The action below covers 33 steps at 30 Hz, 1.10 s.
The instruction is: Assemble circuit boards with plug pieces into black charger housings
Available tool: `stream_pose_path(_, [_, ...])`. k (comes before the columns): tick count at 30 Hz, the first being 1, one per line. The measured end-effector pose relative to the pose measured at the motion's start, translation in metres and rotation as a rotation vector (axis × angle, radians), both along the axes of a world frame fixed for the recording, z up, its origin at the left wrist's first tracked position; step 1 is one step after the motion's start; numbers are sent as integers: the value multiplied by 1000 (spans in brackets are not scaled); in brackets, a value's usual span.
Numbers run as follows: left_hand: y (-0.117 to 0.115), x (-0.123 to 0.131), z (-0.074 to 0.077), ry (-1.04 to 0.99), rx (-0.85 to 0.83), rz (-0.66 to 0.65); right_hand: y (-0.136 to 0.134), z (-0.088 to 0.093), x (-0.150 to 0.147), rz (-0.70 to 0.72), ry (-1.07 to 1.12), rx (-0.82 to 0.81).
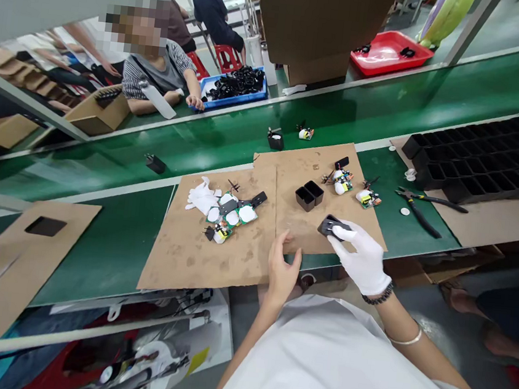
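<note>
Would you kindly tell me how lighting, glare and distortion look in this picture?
Head view: bright light; pale glare on the red tray, sheen on the green belt; wide-angle slant throughout; mosaic over one co-worker's face; the gloved right hand shows little blur.

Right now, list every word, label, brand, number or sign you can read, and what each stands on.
No text can be read anywhere in this picture.
Black case in the gloved right hand: no marking can be made out.
Circuit boards: any markings are too small to read.
Round dial-like piece, lower left: too small and blurred to read.
Yellow patch, lower left: nothing legible.
</note>
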<state>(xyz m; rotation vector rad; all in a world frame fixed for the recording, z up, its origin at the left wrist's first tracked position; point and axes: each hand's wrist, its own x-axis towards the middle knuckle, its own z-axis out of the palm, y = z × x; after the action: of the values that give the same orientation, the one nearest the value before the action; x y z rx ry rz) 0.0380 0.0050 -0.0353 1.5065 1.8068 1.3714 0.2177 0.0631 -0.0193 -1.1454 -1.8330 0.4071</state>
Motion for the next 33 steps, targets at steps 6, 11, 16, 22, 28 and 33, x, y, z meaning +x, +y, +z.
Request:
stream_pose_path(6, [23,0,8,-205,-74,-402,4,-9,3,149,40,-160])
stream_pose_path(11, [58,3,11,-334,-93,-603,4,-8,7,202,153,-199])
stream_pose_path(16, [60,5,14,-299,-63,-575,1,-9,5,155,175,-148])
stream_pose_path(22, [55,9,14,-462,-135,-533,1,-3,4,161,250,-138])
stream_pose_path(28, [58,16,7,-574,-139,-451,-4,4,0,115,250,-186])
stream_pose_path(33, [56,20,10,-480,-118,-469,-3,11,2,103,229,-193])
